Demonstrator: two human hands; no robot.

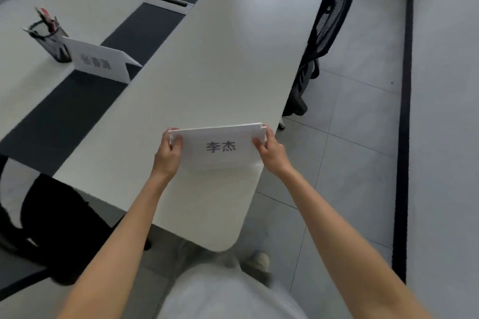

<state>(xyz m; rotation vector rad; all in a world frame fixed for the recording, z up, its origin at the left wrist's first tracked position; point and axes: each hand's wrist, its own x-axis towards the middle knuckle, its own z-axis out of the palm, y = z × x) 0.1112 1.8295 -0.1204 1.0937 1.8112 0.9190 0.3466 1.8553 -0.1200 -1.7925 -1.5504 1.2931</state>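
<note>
Just inside table edge (pixel 293 67), left hand (pixel 168 155) and right hand (pixel 270 153) pinch name card (pixel 220 147) ends, chair (pixel 326 33) well apart.

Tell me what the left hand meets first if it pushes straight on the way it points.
Apart from the white folded name card it grips, the left hand seems to meet only bare white tabletop; depth is uncertain.
</note>
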